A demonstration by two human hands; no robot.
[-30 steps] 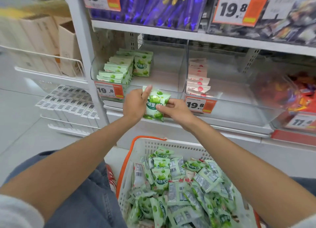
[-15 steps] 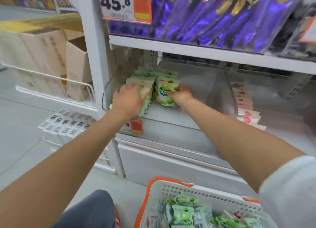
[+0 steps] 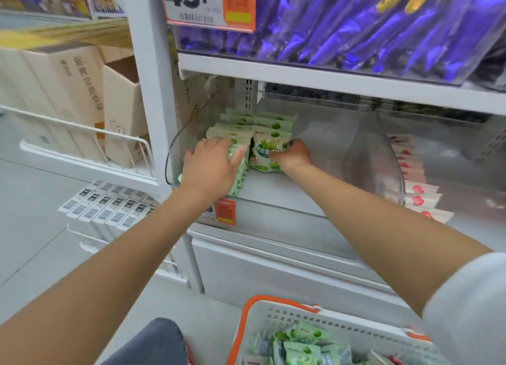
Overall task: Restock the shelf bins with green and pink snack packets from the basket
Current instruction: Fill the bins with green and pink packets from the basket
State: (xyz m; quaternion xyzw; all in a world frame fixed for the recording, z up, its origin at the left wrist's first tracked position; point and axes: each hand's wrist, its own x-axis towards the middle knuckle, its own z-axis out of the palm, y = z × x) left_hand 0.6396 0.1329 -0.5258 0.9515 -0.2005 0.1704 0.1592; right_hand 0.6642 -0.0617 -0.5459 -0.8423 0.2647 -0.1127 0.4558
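Beside the packet row, pressed by the spread left hand, a green packet is pinched by the right hand; released unsupported, it could be toppled.

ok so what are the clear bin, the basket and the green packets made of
The clear bin: rigid glossy plastic, probably acrylic; see-through walls catch reflections. The basket: matte white moulded plastic, with perforated rim and orange handle. The green packets: thin printed film, likely plastic; they show a soft sheen and crimped edges.
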